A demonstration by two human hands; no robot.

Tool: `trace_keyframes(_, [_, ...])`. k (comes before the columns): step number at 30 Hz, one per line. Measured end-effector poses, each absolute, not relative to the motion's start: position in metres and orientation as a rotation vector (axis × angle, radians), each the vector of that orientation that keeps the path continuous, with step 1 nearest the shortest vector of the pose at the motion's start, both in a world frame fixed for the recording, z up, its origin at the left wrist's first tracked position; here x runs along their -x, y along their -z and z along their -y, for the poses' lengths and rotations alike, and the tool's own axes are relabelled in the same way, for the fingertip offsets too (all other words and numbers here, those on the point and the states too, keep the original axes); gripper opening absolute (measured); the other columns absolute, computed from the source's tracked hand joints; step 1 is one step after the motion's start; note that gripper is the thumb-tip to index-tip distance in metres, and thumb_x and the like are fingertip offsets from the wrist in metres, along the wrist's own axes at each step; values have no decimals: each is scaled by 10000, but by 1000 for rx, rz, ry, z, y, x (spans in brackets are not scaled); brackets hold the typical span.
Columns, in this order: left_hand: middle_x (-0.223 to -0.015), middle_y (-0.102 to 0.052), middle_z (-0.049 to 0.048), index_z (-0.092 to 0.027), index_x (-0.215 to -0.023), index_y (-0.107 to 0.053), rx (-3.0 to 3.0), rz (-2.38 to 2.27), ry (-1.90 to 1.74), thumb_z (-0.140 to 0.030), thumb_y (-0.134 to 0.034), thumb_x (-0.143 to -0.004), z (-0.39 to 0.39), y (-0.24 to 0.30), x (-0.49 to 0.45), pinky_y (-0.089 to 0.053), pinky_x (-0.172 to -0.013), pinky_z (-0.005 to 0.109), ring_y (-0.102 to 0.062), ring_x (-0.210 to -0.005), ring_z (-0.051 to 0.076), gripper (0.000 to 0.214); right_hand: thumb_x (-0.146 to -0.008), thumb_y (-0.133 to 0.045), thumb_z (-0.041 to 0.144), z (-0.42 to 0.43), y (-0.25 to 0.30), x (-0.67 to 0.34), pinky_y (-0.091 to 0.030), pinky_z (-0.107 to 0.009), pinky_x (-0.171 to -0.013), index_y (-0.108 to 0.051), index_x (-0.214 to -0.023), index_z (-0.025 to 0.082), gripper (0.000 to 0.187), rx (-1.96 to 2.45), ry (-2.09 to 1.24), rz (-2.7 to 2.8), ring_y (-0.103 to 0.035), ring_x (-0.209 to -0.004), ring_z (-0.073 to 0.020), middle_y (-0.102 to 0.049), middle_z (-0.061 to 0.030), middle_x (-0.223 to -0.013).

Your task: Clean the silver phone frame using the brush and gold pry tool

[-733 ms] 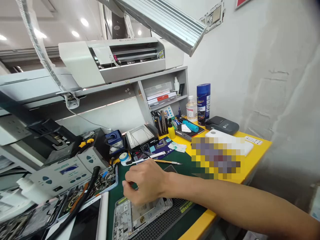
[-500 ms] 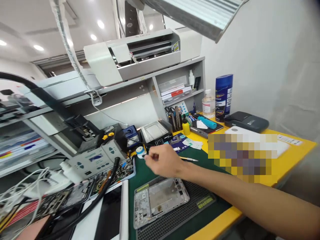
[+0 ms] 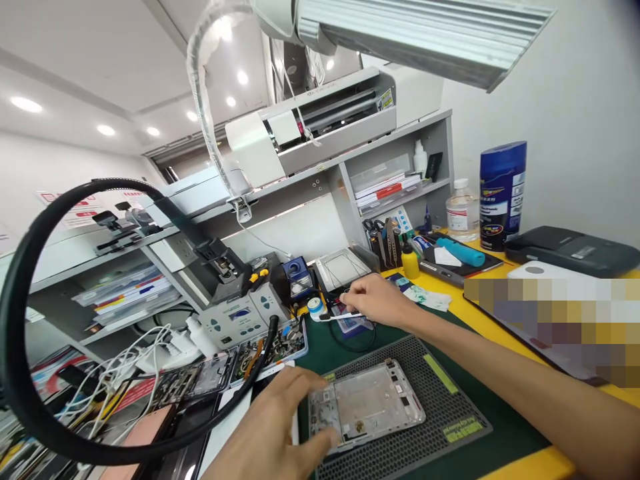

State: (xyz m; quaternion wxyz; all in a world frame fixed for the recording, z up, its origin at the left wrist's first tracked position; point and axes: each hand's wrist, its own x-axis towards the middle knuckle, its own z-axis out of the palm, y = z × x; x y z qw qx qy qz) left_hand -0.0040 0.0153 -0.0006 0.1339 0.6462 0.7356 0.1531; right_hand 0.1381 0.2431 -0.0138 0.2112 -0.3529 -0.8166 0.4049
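Observation:
A silver phone frame [image 3: 373, 403] lies on a dark grid mat [image 3: 450, 400] over the green bench mat. My left hand [image 3: 277, 433] comes in from the bottom and grips the frame's left edge between thumb and fingers. My right hand [image 3: 377, 300] reaches across to the back of the mat, its fingers curled down and pinching a white pen-shaped tool [image 3: 336, 317] that lies beside a small white tape roll [image 3: 315, 307]. A thin black wire loop [image 3: 353, 340] lies just in front of that hand.
Left of the mat are opened phones [image 3: 240, 363], a grey control unit [image 3: 240, 320], a blue station [image 3: 295, 277] and a thick black hose [image 3: 30, 400]. A blue spray can [image 3: 501, 193], clear bottle [image 3: 461, 210], yellow bottle [image 3: 410, 261] and black device [image 3: 573, 250] stand at back right. A lamp [image 3: 425, 30] hangs overhead.
The view has swung left and up. My right hand moved away from the phone frame to the white tool at the back. My left hand came in and took the frame's edge.

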Motion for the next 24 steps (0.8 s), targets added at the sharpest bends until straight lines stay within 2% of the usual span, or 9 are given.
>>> trace_keyframes(2, [-1376, -672, 81, -246, -1341, -684, -1887, -2110, -317, -259, -839, -733, -27, 3, 3, -526, -1084, 446, -647, -1250, 325, 627, -1031, -697, 352, -245, 14, -139, -639, -428, -842, -691, -1253, 166, 290, 1011, -1115, 2270, -739, -1005, -253, -724, -81, -1244])
trace_keyframes(4, [-1367, -684, 83, -236, -1370, -681, -1938, -2050, -264, -222, -875, -658, -34, 7, 2, -521, -1096, 434, -638, -1269, 331, 737, -1031, -697, 350, -247, 13, -141, -637, -429, -849, -694, -1251, 171, 284, 1035, -1103, 2282, -737, -1011, -253, -723, -81, -1252])
trace_keyframes(6, [-1351, -698, 80, -234, -1401, -662, -1995, -2001, -230, -226, -865, -667, -39, 11, 2, -510, -1106, 434, -635, -1270, 327, 762, -1033, -693, 351, -248, 13, -143, -637, -427, -852, -697, -1246, 175, 276, 1058, -1094, 2301, -737, -1012, -252, -724, -81, -1253])
trace_keyframes(9, [-1332, -702, 106, -199, -1429, -635, -2083, -1955, -232, -318, -842, -709, -44, 17, 8, -494, -1109, 479, -633, -1252, 350, 759, -1037, -687, 355, -247, 11, -144, -635, -430, -859, -699, -1241, 176, 271, 1091, -1075, 2330, -737, -1013, -250, -726, -82, -1249])
trace_keyframes(13, [-1246, -718, 111, -188, -1416, -623, -2171, -1912, -279, -439, -790, -799, -50, 31, 21, -544, -1002, 459, -659, -1144, 335, 687, -1040, -683, 363, -248, 10, -143, -633, -432, -862, -701, -1234, 173, 272, 1120, -1039, 2373, -738, -1007, -248, -730, -81, -1237])
trace_keyframes(18, [-1214, -701, 104, -228, -1426, -599, -2230, -1883, -356, -315, -559, -988, -48, 49, 36, -524, -981, 416, -646, -1105, 290, 449, -1041, -680, 377, -251, 13, -142, -631, -434, -864, -706, -1214, 165, 275, 1134, -1006, 2463, -740, -1002, -252, -737, -75, -1213])
trace_keyframes(20, [-1240, -670, 115, -221, -1440, -581, -2240, -1870, -386, -346, -595, -974, -43, 54, 38, -512, -995, 427, -630, -1120, 301, 483, -1043, -677, 379, -251, 13, -142, -633, -424, -850, -711, -1197, 165, 266, 1131, -1013, 2519, -742, -986, -244, -741, -74, -1195])
trace_keyframes(24, [-1326, -587, 131, -254, -1493, -518, -2240, -1892, -429, -492, -754, -881, -33, 60, 40, -504, -1015, 463, -612, -1164, 342, 697, -1051, -665, 382, -250, 11, -146, -636, -396, -807, -718, -1148, 161, 247, 1073, -1052, 2663, -746, -911, -216, -755, -61, -1114])
